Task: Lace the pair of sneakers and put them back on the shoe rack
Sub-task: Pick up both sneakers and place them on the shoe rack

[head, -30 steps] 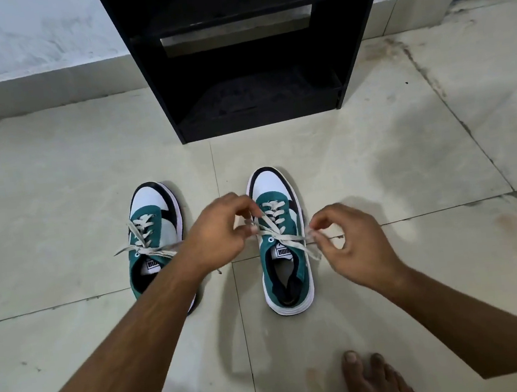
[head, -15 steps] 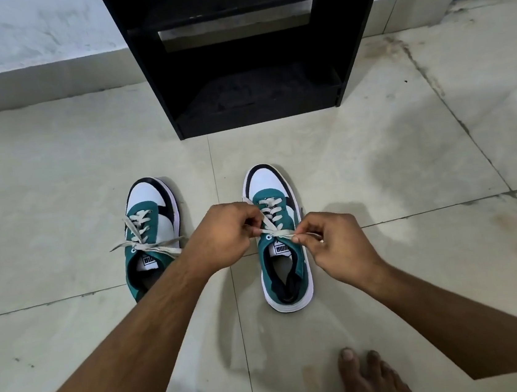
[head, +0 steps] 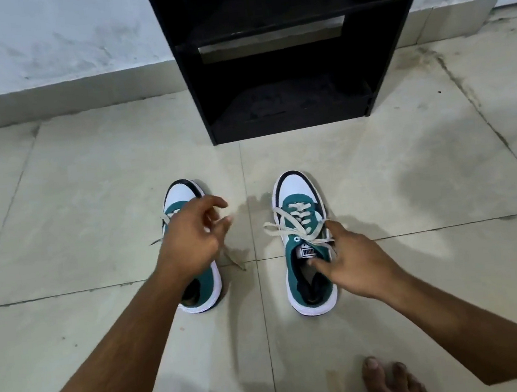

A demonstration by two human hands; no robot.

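Two teal, white and black sneakers stand side by side on the tiled floor, toes toward the black shoe rack [head: 187,75]. The right sneaker [head: 295,188] has cream laces [head: 282,228] crossed through its eyelets, their ends lying loose over its left side. My right hand [head: 358,261] grips this sneaker at the collar, thumb inside the opening and fingers along the outer side. My left hand [head: 191,239] hovers over the left sneaker [head: 182,193], fingers spread, holding nothing and hiding most of its laces. One loose lace end [head: 235,261] trails onto the floor.
The shoe rack stands against a white wall [head: 40,43] straight ahead, with its bottom shelf [head: 289,108] and the one above holding nothing I can see. My bare foot [head: 387,381] rests on the tiles at the bottom right.
Both hands have let go of the right sneaker's laces. My left hand has moved left over the other sneaker, and my right hand has dropped to the right sneaker's collar.
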